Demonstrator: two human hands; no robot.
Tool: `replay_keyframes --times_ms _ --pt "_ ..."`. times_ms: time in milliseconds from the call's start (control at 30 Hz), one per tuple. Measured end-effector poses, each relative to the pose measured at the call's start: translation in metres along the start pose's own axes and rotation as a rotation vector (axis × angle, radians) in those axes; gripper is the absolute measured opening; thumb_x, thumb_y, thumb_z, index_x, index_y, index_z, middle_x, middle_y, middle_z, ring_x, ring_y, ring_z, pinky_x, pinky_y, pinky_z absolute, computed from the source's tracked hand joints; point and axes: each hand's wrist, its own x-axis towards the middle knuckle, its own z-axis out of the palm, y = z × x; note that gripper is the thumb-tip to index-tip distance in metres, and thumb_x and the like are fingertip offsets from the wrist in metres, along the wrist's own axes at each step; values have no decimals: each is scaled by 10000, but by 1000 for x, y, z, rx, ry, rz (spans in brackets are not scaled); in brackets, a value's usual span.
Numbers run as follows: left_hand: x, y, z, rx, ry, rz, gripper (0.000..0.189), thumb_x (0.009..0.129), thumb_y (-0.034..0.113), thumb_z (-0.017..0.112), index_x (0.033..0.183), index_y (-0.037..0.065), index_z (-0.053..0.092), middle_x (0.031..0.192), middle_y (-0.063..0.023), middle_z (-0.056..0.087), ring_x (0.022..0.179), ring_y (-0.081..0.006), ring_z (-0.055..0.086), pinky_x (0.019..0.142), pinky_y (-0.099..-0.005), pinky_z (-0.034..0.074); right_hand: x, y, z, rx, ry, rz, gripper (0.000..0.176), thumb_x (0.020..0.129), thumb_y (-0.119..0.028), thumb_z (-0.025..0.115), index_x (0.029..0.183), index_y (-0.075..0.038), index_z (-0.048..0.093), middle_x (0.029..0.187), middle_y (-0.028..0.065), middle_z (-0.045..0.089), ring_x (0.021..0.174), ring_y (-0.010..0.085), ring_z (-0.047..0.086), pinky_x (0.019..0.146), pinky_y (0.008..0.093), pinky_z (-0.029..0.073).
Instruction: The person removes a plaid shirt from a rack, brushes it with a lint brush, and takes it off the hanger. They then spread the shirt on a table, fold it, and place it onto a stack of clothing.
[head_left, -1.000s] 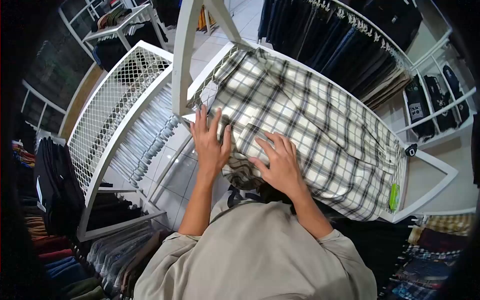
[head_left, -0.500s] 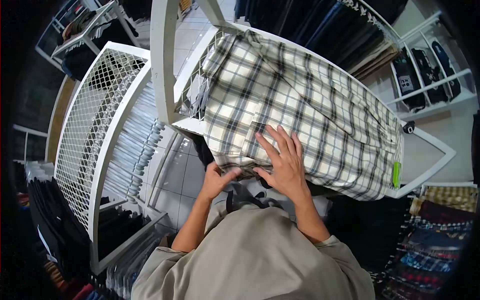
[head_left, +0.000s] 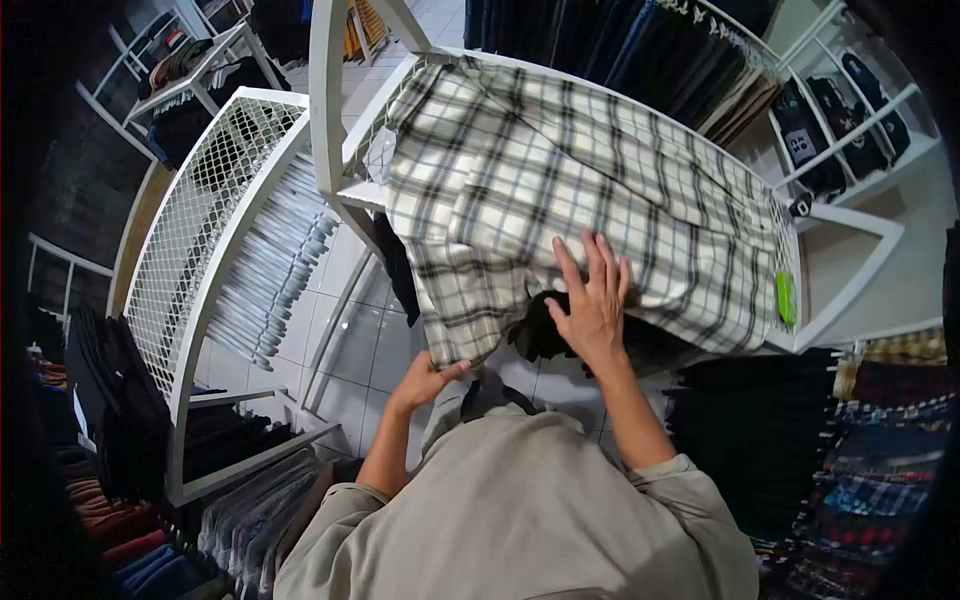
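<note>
A cream shirt with black and blue checks (head_left: 600, 170) lies spread over a white mesh-topped rack. Its near left part, a checked flap, hangs over the rack's edge toward me. My left hand (head_left: 425, 385) pinches the lower corner of that flap between thumb and fingers. On the cloth's near edge rests my right hand (head_left: 595, 300), its fingers spread, nothing gripped. Dark garments (head_left: 545, 325) show beneath the shirt, between my hands. A bright green tag (head_left: 786, 297) is at the shirt's right end.
A white mesh rack (head_left: 195, 240) with pale hangers stands at the left. Dark trousers (head_left: 590, 40) hang beyond the shirt. Black garments (head_left: 755, 440) and folded checked shirts (head_left: 880, 500) are at the lower right. A white post (head_left: 328, 100) rises at the rack's left end.
My left hand has drawn the shirt's near left part outward and down, so it hangs over the edge. My right hand has shifted slightly right and its fingers remain spread.
</note>
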Motion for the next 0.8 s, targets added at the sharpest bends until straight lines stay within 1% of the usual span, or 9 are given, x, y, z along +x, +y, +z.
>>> replay_keyframes --times_ms 33,100,167,267,300,367,500,633,800 --pt "-11 8 2 -99 41 -18 370 923 270 744 1147 -20 687 1015 -48 725 889 -134 628 846 -305 508 -7 7 2 -21 14 -11 921 774 -217 840 1553 -256 350 1577 141 285 1477 355 250 1177 621 193" --pt "-36 37 -1 -80 24 -58 332 937 281 725 1113 0 704 1003 -51 728 883 -117 642 812 -298 514 -18 17 3 -15 46 -14 931 765 -218 845 1553 -261 349 1579 136 285 1477 348 252 1182 621 184" --pt "-62 69 5 -287 107 30 300 940 249 716 1124 13 695 1020 -47 724 896 -110 656 796 -293 516 -28 26 13 -43 109 -58 926 754 -193 843 1543 -257 361 1563 122 308 1468 326 269 1188 606 188" --pt "-85 95 9 -555 197 166 302 962 170 661 1204 -8 634 1068 -72 707 931 -152 675 811 -304 529 -40 42 21 -57 258 -72 820 761 -58 764 1492 -243 440 1498 94 394 1423 299 349 1178 583 229" --pt "-89 114 13 -610 145 292 334 974 172 634 1242 -26 599 1122 -101 690 974 -185 682 842 -329 546 -44 49 19 -81 332 -65 783 758 1 724 1464 -234 479 1468 83 428 1402 293 382 1172 575 245" --pt "-92 133 14 -676 207 362 373 995 160 590 1307 -40 546 1204 -128 663 1044 -206 673 900 -353 547 -53 59 1 -93 455 22 705 719 121 598 1353 -184 584 1374 60 504 1302 290 484 1134 540 309" --pt "-85 162 17 -825 28 590 387 1041 158 477 1365 -50 506 1300 -161 622 1159 -246 635 988 -387 516 -88 113 -18 -160 629 87 572 732 131 573 1235 -131 647 1180 70 570 1134 303 553 1028 497 386" --pt "-73 174 11 -914 2 638 413 1058 172 407 1403 -40 486 1377 -183 571 1252 -292 578 1065 -450 465 -136 167 -51 -224 636 263 418 690 71 629 1063 -114 666 1085 66 586 1090 300 572 959 466 415" --pt "-51 199 3 -901 -292 739 460 1072 202 336 1431 -70 427 1401 -222 544 1276 -337 558 1091 -505 446 -181 218 -98 -207 599 299 353 676 -19 699 1020 -95 682 994 79 630 999 312 602 909 435 448"
